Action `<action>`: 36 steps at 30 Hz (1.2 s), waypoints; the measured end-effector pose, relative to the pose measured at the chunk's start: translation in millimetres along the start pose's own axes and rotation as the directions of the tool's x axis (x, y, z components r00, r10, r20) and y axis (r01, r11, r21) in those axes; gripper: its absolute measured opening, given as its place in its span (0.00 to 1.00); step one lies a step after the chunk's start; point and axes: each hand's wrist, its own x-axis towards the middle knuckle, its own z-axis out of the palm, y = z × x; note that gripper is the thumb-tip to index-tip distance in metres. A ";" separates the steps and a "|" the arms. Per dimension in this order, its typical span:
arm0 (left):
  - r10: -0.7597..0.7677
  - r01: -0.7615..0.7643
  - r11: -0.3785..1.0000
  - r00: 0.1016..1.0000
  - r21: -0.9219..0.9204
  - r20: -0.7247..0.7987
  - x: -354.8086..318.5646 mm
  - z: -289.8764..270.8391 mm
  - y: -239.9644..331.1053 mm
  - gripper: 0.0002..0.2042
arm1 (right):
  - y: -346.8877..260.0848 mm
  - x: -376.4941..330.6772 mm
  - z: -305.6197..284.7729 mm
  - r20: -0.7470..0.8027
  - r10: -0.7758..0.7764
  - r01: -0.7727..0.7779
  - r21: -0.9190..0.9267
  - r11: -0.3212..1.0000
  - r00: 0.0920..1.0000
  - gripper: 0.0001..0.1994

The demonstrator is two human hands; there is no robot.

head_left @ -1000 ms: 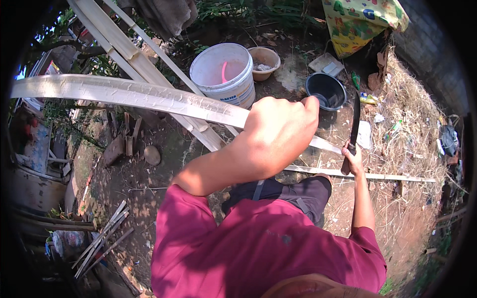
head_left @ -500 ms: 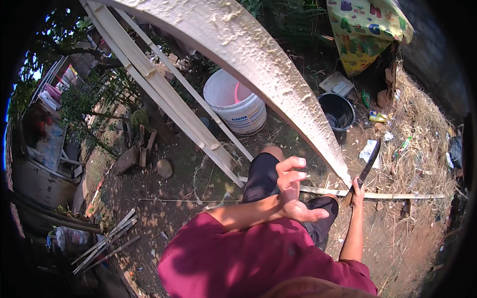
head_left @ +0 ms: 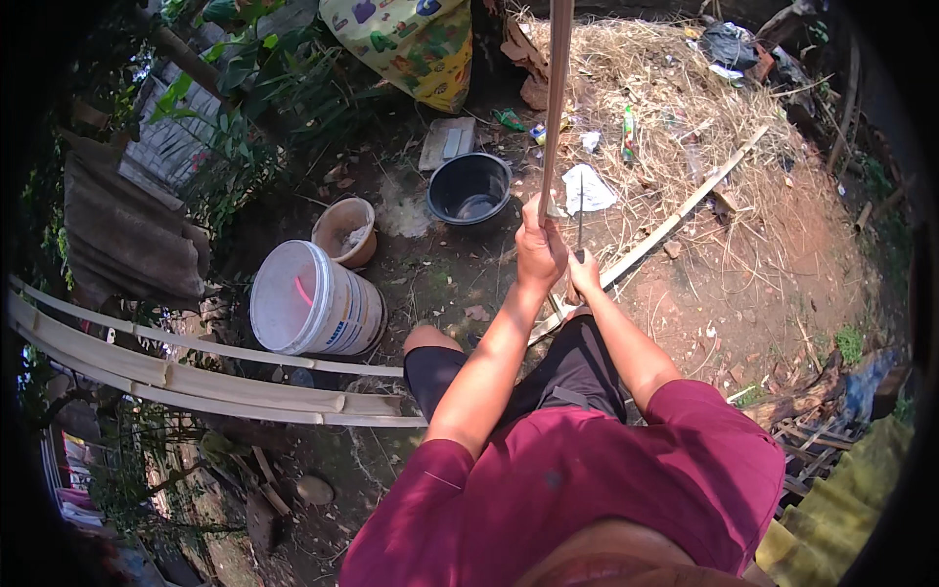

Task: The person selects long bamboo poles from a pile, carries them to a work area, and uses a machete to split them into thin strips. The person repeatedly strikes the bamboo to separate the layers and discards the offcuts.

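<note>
Bamboo strip (head_left: 556, 108), judged light and springy, best held by its faces: enclosed by left fingers (head_left: 531, 217); knife (head_left: 582, 201) clasped by right fingers (head_left: 587, 264).

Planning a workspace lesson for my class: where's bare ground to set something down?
Mostly bare soil: right of the right forearm, below the straw; also between black basin and left knee. Crowded: littered straw, and where left hand (long strip) and right hand (knife) nearly meet.

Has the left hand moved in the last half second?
Yes: the left hand, open then, now grips the strip and appears nearer the black tub in view.
</note>
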 end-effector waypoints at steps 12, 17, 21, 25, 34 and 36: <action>-0.228 0.069 0.854 0.940 0.516 0.252 228.3 35.4 0.1 0.18 | 23.4 -111.8 -206.5 -0.191 0.368 -0.236 0.492 0.838 0.910 0.12; -0.598 0.437 0.802 0.569 0.408 0.565 196.5 37.2 -45.6 0.22 | 43.3 -160.2 -231.7 -0.197 0.495 -0.341 0.513 0.788 0.846 0.12; -0.781 0.619 0.596 0.298 0.512 0.548 96.3 26.7 -115.2 0.23 | 49.1 -175.7 -217.0 -0.143 0.553 -0.383 0.582 0.718 0.821 0.10; -0.834 0.863 0.325 0.067 0.388 0.548 -7.8 7.8 -179.8 0.17 | 25.1 -173.1 -193.8 -0.011 0.545 -0.454 0.539 0.709 0.838 0.10; -0.862 0.772 0.472 0.305 0.426 0.404 -97.8 -50.2 -143.7 0.28 | -6.0 -149.7 -171.9 0.072 0.503 -0.481 0.433 0.762 0.861 0.12; -0.880 0.672 0.449 0.218 0.589 0.421 -140.9 -110.8 -140.3 0.32 | -27.1 -143.1 -167.0 0.131 0.446 -0.461 0.363 0.810 0.886 0.14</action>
